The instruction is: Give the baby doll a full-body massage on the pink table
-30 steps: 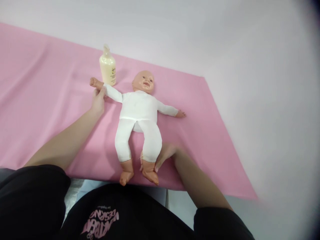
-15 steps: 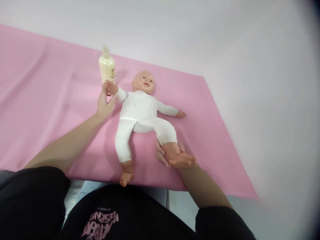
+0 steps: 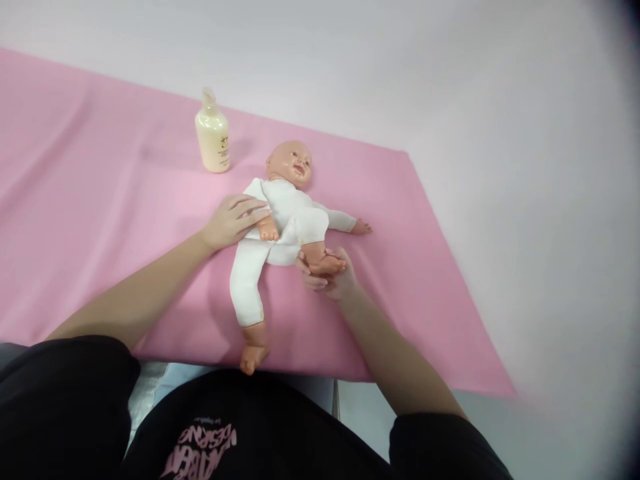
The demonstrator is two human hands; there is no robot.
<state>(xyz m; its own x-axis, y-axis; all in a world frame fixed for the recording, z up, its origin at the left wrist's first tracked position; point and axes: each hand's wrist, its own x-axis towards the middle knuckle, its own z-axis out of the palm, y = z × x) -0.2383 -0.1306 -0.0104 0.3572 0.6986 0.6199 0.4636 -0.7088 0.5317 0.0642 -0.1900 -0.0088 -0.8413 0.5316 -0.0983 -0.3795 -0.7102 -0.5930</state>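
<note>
A baby doll (image 3: 293, 203) with a white cloth body lies on its back, its head away from me. My left hand (image 3: 233, 220) is closed around the doll's arm on the left, fingers over the sleeve near the wrist. That arm lies bent down across the belly, and the doll's small hand (image 3: 269, 229) pokes out below my fingers. My right hand (image 3: 337, 273) wraps the ankle of the doll's leg on the right from below. This leg is folded up toward the belly, its foot (image 3: 327, 265) resting over my palm. The other leg (image 3: 246, 287) lies straight toward me.
A pump bottle (image 3: 213, 140) of pale yellow liquid stands upright beyond my left hand. Pink cloth (image 3: 420, 300) covers the table, with its right edge slanting past the doll. The doll's other arm (image 3: 343, 220) stretches out to the right.
My left hand has brought the doll's arm from beside the bottle down across its belly. My right hand has pushed the leg up and inward, bending it toward the body.
</note>
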